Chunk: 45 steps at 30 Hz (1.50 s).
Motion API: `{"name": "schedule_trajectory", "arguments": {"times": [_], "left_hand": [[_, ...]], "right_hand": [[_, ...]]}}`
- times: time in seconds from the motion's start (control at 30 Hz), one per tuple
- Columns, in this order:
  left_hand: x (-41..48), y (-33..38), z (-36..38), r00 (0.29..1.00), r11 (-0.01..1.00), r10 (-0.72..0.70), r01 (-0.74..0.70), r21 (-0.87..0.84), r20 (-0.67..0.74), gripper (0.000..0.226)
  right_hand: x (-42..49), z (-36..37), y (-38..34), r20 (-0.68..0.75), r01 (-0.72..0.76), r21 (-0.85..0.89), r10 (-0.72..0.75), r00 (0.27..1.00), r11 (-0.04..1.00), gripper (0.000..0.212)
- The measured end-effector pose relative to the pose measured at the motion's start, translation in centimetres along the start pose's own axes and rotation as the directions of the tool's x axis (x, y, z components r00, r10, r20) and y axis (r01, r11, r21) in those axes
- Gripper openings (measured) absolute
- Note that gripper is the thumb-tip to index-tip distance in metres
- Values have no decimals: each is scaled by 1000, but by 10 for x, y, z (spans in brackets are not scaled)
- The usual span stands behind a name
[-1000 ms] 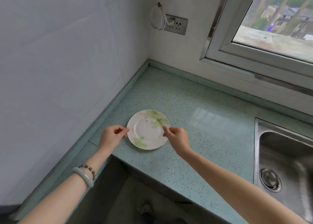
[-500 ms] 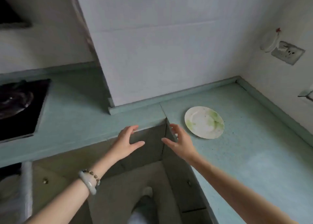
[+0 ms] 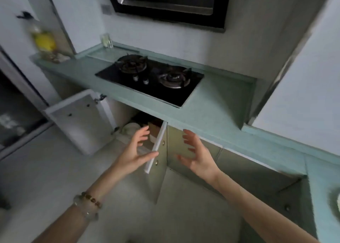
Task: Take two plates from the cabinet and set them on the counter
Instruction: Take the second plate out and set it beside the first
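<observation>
Below the counter [image 3: 211,114], at the open cabinet [image 3: 139,125]: both hands [image 3: 134,156] spread, empty. Best reached past the door [image 3: 156,147] for the plates [image 3: 131,128].

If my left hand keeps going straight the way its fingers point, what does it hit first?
Probably the stacked white dishes inside the open cabinet; the left hand aims into that opening, just left of the right door's edge. Depth is unclear.

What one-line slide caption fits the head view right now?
Both empty hands, left and right, reach toward the open cabinet below the stove.
</observation>
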State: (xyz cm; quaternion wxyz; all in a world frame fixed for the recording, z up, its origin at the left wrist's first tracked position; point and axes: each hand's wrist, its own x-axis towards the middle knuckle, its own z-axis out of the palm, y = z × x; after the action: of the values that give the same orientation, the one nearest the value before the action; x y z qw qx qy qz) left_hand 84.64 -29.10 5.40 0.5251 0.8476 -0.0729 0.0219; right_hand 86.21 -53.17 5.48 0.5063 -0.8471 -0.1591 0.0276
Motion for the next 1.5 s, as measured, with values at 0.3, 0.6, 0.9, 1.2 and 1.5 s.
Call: {"name": "schedule_trajectory", "arguments": {"times": [0.3, 0.6, 0.9, 1.2, 1.5], "left_hand": [[-70, -85, -170, 966, 987, -158, 152, -44, -204, 81], [-95, -161, -310, 952, 974, -225, 222, -37, -207, 83], [-62, -232, -356, 932, 947, -317, 299, -118, -179, 76], [63, -301, -407, 938, 937, -343, 337, -87, -57, 78], [168, -353, -420, 925, 920, -378, 379, -103, 22, 75]], "right_hand": [[67, 187, -84, 160, -2, 88, -12, 987, 996, 76], [114, 334, -152, 211, -77, 104, 54, 976, 992, 73], [181, 379, -148, 167, -205, 69, 192, 967, 976, 65], [298, 425, -116, 87, -282, 72, 276, 957, 957, 61], [392, 440, -81, 42, -400, 2, 400, 916, 916, 56]]}}
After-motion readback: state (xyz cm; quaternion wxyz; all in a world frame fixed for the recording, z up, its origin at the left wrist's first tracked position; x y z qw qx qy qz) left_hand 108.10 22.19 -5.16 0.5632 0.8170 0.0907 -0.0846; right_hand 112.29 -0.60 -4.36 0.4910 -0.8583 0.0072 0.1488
